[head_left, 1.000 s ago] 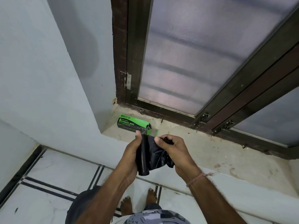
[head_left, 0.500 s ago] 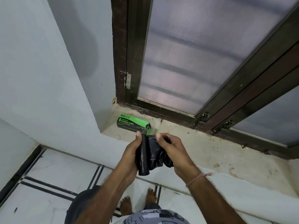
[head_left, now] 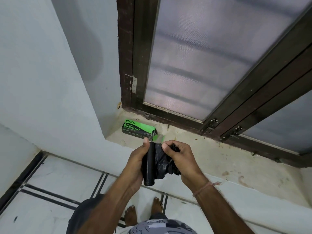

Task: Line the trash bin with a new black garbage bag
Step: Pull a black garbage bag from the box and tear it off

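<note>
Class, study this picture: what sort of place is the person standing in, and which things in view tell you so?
Probably a room in a home, beside a window. A dark-framed window with frosted panes sits above a stained sill, the floor is pale tile, and a green garbage bag box rests on the sill.

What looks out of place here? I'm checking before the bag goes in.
The green garbage bag box lies on its side on the stained window ledge, end flap open. Both hands hold the black bag roll. No bin in view.
</note>
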